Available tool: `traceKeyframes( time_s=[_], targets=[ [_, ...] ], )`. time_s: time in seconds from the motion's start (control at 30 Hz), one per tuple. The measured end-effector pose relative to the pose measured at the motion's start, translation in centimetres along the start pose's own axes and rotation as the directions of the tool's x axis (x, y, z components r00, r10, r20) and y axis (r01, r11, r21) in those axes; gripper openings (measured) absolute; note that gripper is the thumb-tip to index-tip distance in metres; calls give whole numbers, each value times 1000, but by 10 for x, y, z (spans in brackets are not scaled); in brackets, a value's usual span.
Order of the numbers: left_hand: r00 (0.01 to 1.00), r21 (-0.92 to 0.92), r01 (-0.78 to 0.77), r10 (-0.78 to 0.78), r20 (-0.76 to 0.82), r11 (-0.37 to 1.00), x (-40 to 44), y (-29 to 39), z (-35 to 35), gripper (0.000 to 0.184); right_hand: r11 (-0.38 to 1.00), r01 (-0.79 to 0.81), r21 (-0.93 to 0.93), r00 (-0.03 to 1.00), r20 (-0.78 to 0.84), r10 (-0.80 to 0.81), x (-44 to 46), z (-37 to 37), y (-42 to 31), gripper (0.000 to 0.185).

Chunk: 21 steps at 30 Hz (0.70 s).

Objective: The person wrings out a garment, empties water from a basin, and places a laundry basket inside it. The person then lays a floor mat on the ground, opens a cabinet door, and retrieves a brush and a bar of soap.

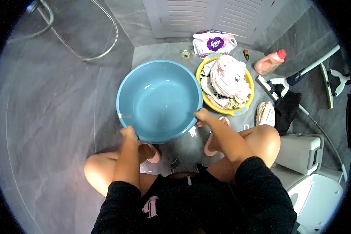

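Between two bare hands sits a large blue basin (163,102), bare inside save for a little shine on its bottom. The left hand (202,116) has its fingers curled over the rim on one side; the right hand (129,133) grips the rim on the other, fingers closed round it. Just beyond the left fingers, beside the basin, stands a yellow basket (250,98) heaped with pale, crumpled laundry (229,78). Farther from those fingers, past the basket, lie a white-and-purple pack (213,43) and a pink bottle with a red cap (270,62). Nearer the left fingers, a pink slipper (209,146) shows on the person's foot.
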State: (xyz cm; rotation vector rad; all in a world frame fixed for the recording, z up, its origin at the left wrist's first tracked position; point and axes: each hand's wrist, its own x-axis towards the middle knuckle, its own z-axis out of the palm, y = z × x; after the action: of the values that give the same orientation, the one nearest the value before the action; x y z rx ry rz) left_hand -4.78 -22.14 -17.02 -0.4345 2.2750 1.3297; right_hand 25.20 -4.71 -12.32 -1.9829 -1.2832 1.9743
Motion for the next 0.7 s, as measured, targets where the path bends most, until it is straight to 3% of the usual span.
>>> traceKeyframes(
  time_s=[0.03,0.07,0.13,0.2,0.23,0.27,0.3,0.33,0.37,0.4,0.43,0.53,0.6,0.63,0.7],
  targets=[
    [1000,10,-5,5,4,1000,-4,5,-2,43,954,-75,-291,990,90,105,-7,-13,-19,48],
    [999,32,27,-28,40,999,-8,10,-3,41,820,-109,-562,963,145,227,-10,-27,-36,45],
    [995,58,50,-54,82,997,-7,17,5,39,729,-150,-668,942,128,311,-3,-61,-69,48],
    [994,142,107,-103,-34,984,-1,17,20,39,701,-60,-711,909,251,332,-7,-105,-99,47],
    [995,143,103,-100,-28,984,-11,24,26,39,746,1,-666,925,285,253,-15,-126,-104,45],
    [995,337,-63,85,-51,940,-29,38,32,43,784,65,-618,934,315,171,-19,-148,-105,46],
    [962,517,-213,270,-36,829,-41,47,42,47,777,-14,-629,925,287,249,-14,-172,-99,45],
    [961,518,-220,274,-30,826,-40,45,58,47,766,-93,-637,909,259,326,-14,-192,-96,46],
    [850,522,-478,521,73,706,-36,39,79,48,801,-121,-587,922,233,310,-16,-212,-86,46],
    [670,497,-693,722,175,522,-35,37,99,49,833,-149,-533,933,204,297,-25,-228,-77,47],
    [633,348,-767,725,272,539,-47,46,121,47,860,-240,-450,939,118,324,-13,-249,-53,45],
    [444,17,-853,709,549,522,-88,68,197,39,981,-99,-168,974,-221,60,-1,-271,20,43],
    [263,-68,-900,660,704,432,-120,88,249,36,996,-79,-27,909,-412,61,30,-279,75,44],
    [237,-111,-884,640,731,454,-133,91,278,34,999,6,40,862,-508,15,38,-278,99,43],
    [193,-163,-865,614,765,475,-152,97,340,33,965,68,254,817,-569,92,41,-262,112,42]
  ],
)
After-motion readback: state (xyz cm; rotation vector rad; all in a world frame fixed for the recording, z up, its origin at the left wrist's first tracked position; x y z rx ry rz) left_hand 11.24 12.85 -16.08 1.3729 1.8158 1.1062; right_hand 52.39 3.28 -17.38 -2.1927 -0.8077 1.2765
